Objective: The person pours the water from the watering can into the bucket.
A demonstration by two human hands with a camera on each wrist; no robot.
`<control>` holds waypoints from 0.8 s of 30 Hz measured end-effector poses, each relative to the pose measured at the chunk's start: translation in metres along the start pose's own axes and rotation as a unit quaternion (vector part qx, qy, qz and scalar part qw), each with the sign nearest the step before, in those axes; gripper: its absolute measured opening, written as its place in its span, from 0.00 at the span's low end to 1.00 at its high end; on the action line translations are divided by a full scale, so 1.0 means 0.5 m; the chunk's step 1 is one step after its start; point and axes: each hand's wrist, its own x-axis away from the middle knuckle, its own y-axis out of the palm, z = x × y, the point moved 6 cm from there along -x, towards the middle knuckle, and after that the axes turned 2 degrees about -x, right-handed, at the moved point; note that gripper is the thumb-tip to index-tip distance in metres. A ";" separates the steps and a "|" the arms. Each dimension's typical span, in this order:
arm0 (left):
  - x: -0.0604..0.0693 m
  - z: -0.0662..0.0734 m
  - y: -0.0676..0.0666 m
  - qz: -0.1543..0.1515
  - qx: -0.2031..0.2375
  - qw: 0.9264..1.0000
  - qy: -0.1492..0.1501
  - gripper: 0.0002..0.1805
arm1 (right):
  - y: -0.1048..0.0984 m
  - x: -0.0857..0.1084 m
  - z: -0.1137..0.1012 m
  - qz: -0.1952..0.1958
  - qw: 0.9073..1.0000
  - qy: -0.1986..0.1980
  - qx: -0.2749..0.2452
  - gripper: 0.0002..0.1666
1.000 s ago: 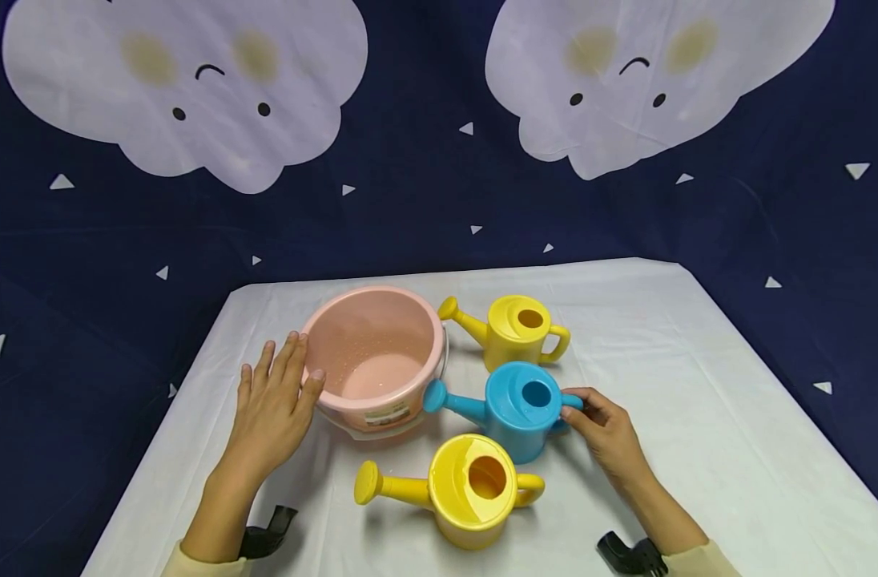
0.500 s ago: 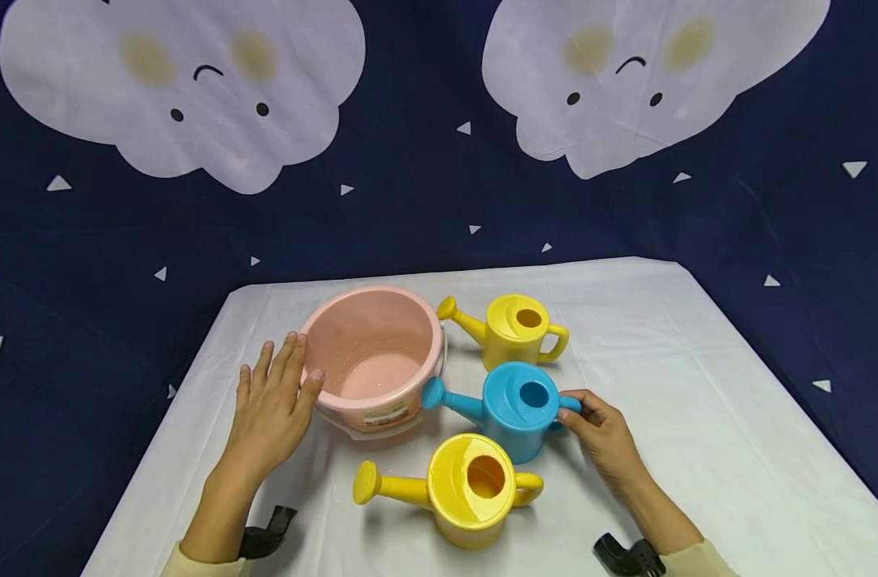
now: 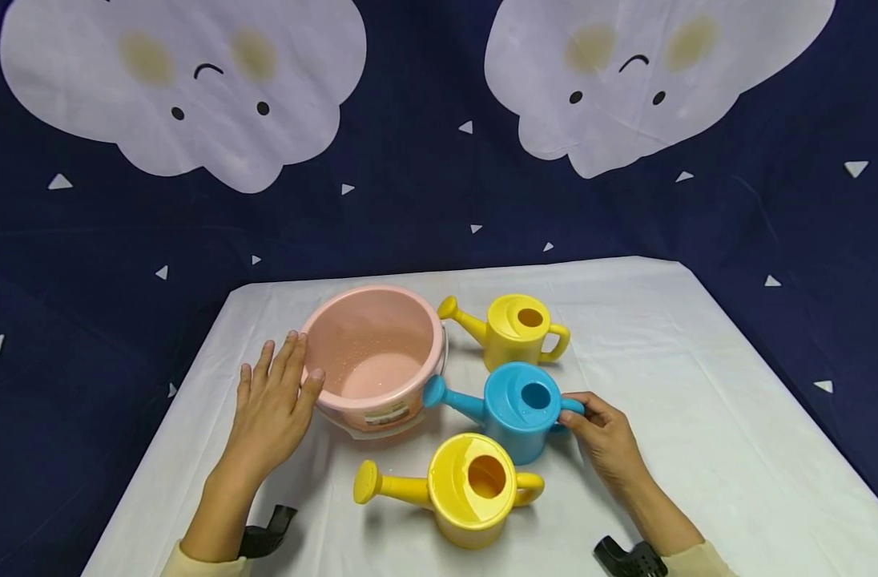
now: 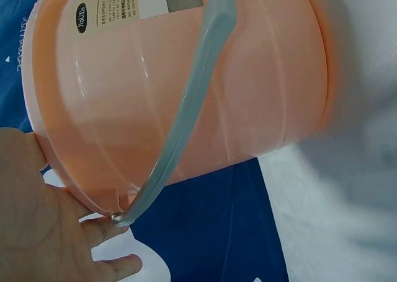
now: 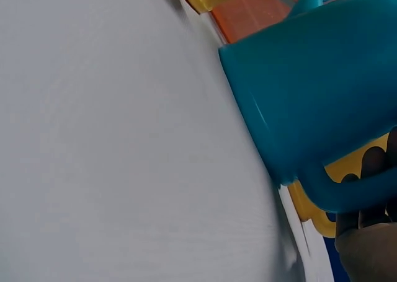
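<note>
Apparently I'm at a steadying step: bucket (image 3: pixel 377 340) braced, blue can (image 3: pixel 520 429) held by its handle (image 3: pixel 573 405).
The left hand (image 3: pixel 269 417) rests straight, spread fingers on the bucket's edge; the right hand's (image 3: pixel 614 442) fingers hold the blue can, upright beside the bucket, between the far yellow can (image 3: pixel 509 344) and the near yellow can (image 3: pixel 457 513). Any next move, I judge, calls for a firm grip and a watch on the spout (image 3: pixel 462 405) near the bucket. On the label (image 4: pixel 136 3) I read "JiaLiXin"; its smaller characters and the writing (image 4: pixel 22 43) on the backdrop (image 3: pixel 424 200) I can't make out.
</note>
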 end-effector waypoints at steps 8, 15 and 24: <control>0.001 0.003 -0.002 -0.010 -0.001 1.000 -0.005 0.34 | 0.004 0.004 -0.010 -0.009 0.998 -0.015 -0.057 0.12; 0.000 0.003 -0.003 -0.014 -0.001 1.000 -0.008 0.34 | 0.006 0.007 -0.017 -0.007 0.995 -0.021 -0.094 0.14; -0.001 0.001 0.000 -0.009 0.001 1.000 -0.007 0.34 | 0.005 0.011 -0.024 0.006 0.996 -0.030 -0.082 0.12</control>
